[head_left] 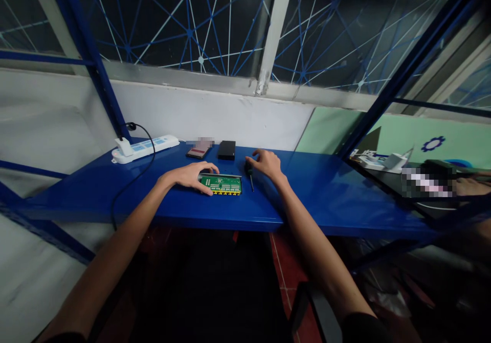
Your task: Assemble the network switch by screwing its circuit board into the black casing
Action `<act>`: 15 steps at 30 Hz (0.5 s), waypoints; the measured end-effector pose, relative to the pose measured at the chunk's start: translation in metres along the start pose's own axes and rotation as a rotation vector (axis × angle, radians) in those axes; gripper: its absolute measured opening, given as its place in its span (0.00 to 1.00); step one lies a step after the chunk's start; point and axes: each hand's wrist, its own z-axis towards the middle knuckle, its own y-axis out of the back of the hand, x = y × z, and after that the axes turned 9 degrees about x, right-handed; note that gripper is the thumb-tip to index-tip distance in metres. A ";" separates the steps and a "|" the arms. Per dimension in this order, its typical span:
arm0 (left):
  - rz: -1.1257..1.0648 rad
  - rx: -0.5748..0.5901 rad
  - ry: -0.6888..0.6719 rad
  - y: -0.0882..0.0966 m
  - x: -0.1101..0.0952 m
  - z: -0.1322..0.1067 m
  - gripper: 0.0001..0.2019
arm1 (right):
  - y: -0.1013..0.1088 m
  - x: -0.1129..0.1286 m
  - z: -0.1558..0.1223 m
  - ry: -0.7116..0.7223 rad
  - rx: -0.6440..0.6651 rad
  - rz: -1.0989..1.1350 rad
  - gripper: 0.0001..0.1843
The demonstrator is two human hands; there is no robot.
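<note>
A green circuit board (222,184) with a row of yellow ports along its near edge lies flat on the blue table (318,194). My left hand (192,175) grips the board's left end, fingers curled around it. My right hand (265,164) rests just right of the board, its fingers curved down onto the black handle of a small screwdriver (250,175) whose thin shaft points toward me. Whether the fingers have closed round the handle is unclear.
A white power strip (146,148) with a black cable lies at the back left. A dark phone-like slab (198,151) and a black box (226,149) sit behind the board. Blue frame posts rise on both sides. Another bench with items is at the right.
</note>
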 end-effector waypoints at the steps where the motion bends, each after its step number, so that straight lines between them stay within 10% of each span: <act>1: -0.007 -0.004 0.004 0.000 0.000 0.000 0.36 | -0.003 -0.004 0.007 -0.062 0.043 -0.018 0.25; 15: 0.009 -0.062 -0.056 -0.009 -0.011 0.008 0.38 | -0.034 -0.006 0.016 -0.054 0.105 0.265 0.21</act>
